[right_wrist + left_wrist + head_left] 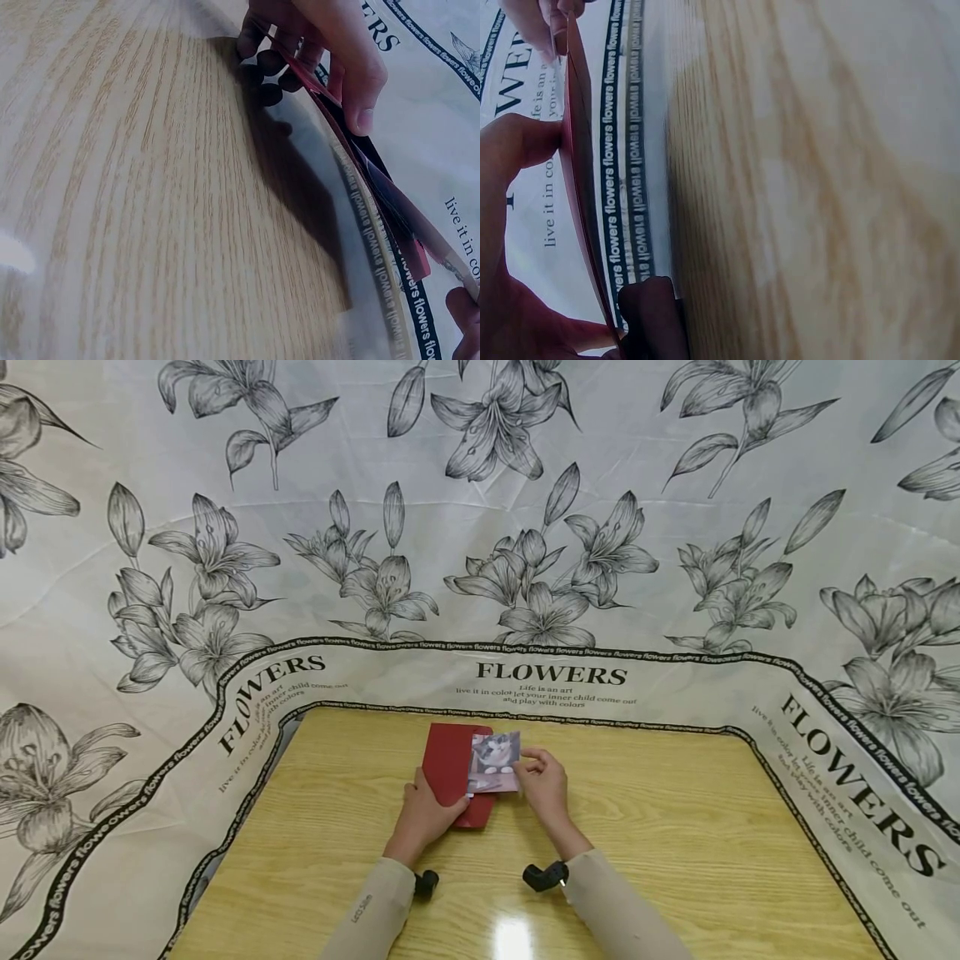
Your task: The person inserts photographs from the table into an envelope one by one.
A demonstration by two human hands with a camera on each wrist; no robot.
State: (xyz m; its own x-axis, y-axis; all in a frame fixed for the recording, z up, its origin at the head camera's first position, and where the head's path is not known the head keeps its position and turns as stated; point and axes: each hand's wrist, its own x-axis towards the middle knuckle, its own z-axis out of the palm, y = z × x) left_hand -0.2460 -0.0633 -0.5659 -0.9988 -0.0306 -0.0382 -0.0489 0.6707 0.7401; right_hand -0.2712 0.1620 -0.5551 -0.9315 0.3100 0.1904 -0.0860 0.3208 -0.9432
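Observation:
My left hand (426, 810) grips the lower left part of a red envelope (448, 760), its thumb on the face turned up. In the right wrist view that hand's fingers (289, 45) lie under the envelope (414, 259), whose red layers stand slightly apart. A small photo print (495, 758) of what looks like a cat overlaps the envelope's right side. My right hand (543, 785) pinches the photo's right edge between thumb and fingers. From the left wrist the envelope (577, 142) shows edge-on, raised off the table. Whether part of the photo sits inside the envelope, I cannot tell.
A wood-grain table (645, 827) lies beneath both hands. Floral printed cloth (555, 685) with "FLOWERS" lettering surrounds its back and sides. Black wrist mounts (546, 877) sit on both forearms, close to the sleeves. Light glares off the table's front.

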